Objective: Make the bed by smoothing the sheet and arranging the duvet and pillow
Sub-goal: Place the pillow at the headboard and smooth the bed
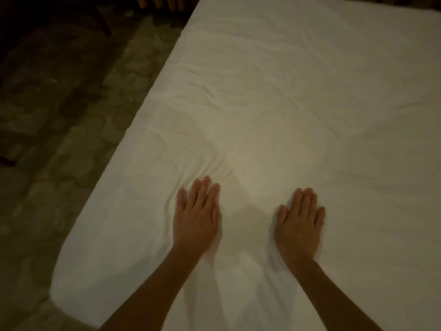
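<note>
Here both palms flat, fingers straight, gripping nothing: left hand and right hand press sheet lower centre, likely pushing creases outward.

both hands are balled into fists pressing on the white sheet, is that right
Not fists. The left hand and the right hand both lie flat, palms down and fingers straight, pressing on the white sheet. The head view shows this.
</note>
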`<action>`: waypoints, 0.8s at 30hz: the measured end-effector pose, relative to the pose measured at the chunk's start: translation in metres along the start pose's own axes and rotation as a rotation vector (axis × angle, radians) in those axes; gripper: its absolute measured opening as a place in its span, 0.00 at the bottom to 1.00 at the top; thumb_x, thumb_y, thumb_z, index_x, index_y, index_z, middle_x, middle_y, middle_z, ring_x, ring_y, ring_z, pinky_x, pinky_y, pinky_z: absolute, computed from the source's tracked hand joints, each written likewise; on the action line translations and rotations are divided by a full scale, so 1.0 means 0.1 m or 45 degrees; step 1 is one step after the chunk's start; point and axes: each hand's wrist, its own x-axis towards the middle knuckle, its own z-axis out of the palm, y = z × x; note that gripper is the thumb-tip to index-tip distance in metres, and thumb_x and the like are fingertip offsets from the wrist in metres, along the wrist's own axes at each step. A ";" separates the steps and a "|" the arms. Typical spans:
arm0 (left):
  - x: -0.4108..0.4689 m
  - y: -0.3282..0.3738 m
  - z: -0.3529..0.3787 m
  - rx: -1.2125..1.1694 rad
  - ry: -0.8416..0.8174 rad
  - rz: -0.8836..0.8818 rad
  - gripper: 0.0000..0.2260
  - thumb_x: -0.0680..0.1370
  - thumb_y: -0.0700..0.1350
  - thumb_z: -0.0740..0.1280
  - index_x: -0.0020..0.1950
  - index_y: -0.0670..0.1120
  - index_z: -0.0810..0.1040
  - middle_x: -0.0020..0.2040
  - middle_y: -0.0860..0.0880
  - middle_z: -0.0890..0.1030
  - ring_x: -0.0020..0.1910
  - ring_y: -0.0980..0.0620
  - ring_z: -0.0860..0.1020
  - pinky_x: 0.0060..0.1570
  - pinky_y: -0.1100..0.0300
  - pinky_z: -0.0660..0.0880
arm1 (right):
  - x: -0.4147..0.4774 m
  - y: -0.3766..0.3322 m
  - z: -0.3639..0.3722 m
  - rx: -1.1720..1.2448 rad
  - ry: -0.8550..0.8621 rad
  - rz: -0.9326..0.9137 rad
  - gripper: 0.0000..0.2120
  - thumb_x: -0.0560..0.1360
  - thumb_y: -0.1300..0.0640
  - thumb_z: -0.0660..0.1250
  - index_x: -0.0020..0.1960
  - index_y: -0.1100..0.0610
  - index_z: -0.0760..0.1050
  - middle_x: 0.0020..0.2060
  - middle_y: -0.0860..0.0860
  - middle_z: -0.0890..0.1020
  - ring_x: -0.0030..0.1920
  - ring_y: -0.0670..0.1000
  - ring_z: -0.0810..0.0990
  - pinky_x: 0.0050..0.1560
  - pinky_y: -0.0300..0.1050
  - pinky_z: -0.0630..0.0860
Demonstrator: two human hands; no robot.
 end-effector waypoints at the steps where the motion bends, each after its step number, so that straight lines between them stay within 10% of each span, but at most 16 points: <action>1: 0.01 -0.18 -0.01 0.030 -0.004 -0.047 0.24 0.81 0.51 0.51 0.77 0.49 0.64 0.77 0.46 0.61 0.76 0.43 0.60 0.72 0.40 0.56 | -0.02 -0.14 0.02 -0.013 -0.015 -0.046 0.30 0.78 0.49 0.47 0.73 0.66 0.63 0.73 0.63 0.65 0.73 0.62 0.63 0.73 0.59 0.53; 17: 0.51 -2.02 -0.17 -0.156 -0.120 -0.218 0.25 0.83 0.53 0.42 0.80 0.52 0.46 0.80 0.46 0.49 0.78 0.47 0.50 0.74 0.43 0.52 | -0.55 -2.51 0.29 -0.023 -0.019 -0.108 0.29 0.80 0.48 0.47 0.75 0.65 0.60 0.74 0.62 0.63 0.75 0.60 0.61 0.74 0.59 0.56; 24: 0.39 -2.95 -0.18 0.064 -0.247 -0.019 0.26 0.82 0.55 0.40 0.80 0.51 0.47 0.80 0.46 0.47 0.79 0.46 0.46 0.75 0.42 0.44 | -0.98 -3.54 0.34 0.037 -0.187 -0.740 0.27 0.81 0.46 0.45 0.74 0.56 0.65 0.73 0.56 0.67 0.74 0.55 0.63 0.75 0.56 0.54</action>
